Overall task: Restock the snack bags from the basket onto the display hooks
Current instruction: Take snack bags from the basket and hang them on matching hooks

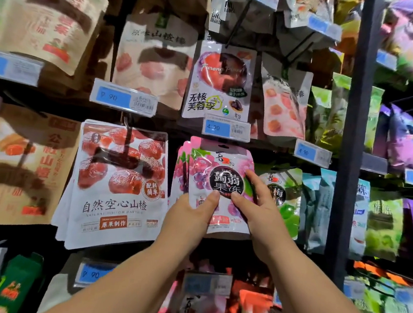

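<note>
Pink bag (225,163) of grape jelly hangs in the middle row of the display, its top just under the 4.90 price tag (225,128). Both hands hold it by its lower half. The left hand (187,219) pinches the lower left corner, thumb flat on the front just below the round black label, the other fingers hidden behind. The right hand (260,211) pinches the right side, thumb on the front near the left thumb, forefinger stretched up along the right edge. More pink bags (181,164) sit right behind it, showing at its left. A big hawthorn bag (114,193) hangs just to the left, and a green bag (287,208) just to the right, partly behind the right hand. Whether the hole at the top sits on a hook cannot be told.
</note>
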A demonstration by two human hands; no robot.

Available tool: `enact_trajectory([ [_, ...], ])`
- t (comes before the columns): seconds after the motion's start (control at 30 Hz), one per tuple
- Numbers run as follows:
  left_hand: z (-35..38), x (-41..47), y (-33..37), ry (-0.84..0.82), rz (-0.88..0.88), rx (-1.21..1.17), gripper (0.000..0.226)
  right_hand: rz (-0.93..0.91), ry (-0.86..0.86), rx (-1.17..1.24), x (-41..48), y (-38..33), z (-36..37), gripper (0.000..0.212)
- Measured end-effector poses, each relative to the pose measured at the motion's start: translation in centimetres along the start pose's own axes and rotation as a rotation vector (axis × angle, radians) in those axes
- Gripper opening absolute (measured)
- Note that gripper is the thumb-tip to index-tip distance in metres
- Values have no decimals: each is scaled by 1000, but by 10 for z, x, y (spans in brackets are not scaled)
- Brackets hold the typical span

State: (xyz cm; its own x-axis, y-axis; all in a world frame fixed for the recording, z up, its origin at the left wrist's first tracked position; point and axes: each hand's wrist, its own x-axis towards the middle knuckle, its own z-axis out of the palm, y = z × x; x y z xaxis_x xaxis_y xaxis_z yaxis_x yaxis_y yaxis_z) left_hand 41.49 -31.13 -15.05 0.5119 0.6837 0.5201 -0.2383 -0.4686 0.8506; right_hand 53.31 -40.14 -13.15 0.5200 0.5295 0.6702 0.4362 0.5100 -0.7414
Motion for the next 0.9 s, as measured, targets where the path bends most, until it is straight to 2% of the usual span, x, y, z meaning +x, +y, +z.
enact_trajectory([
  [0.07, -1, 0, -1, -6, -4, 4, 79, 11, -11, -12, 2, -2, 1, 58],
  [0.1, -2, 1, -1, -5, -8, 2, 81, 17, -14, -13, 3, -2, 1, 58],
  [0.27, -9, 8, 1, 37, -8, 88, 43, 86, -29, -32, 10, 1, 3, 56],
  [0.4, -15, 10, 6, 118, 39, 171, 44, 122, -18, -94, 16, 6, 5, 55],
  [0.57, -13, 12, -2, 122, 156, 147, 59, 90, -17, -71, 16, 11, 6, 55],
  [0.73, -11, 4, -7, 132, 270, 122, 55, -23, -39, -32, 8, 12, -1, 53],
  [0.9, -11, 8, -2, 113, 292, 81, 48, -45, -38, -22, 12, 9, -2, 52],
])
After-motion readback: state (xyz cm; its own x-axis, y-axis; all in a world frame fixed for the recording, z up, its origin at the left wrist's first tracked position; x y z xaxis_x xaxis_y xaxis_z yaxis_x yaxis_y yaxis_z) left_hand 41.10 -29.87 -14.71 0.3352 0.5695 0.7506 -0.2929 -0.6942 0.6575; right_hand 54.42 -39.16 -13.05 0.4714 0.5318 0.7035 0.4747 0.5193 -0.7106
